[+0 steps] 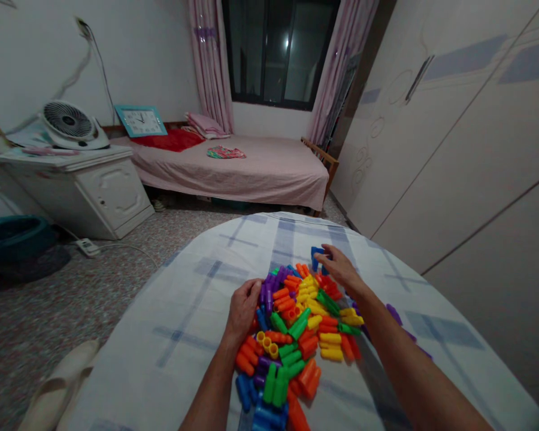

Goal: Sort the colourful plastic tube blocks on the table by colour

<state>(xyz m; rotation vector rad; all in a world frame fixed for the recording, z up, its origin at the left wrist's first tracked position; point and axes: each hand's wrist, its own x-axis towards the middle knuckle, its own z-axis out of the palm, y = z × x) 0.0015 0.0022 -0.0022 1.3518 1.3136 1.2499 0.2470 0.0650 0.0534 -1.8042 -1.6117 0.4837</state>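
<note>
On a plaid tablecloth (197, 287), a heap of plastic tube blocks (299, 323) between two arms.
Beyond it, the right hand (339, 264) pinches a blue block (315, 256), seemingly to keep it separate; the left hand (245, 305) curls beside purple blocks (268, 294), perhaps steadying them, though whether its fingers grip, I cannot tell.

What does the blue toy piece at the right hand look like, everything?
The blue toy piece looks like hard plastic. It seems pinched in the fingers of the right hand, at the far edge of the colourful pile. The hand hides part of it, so I can't tell its whole shape or whether it touches the tablecloth.
</note>
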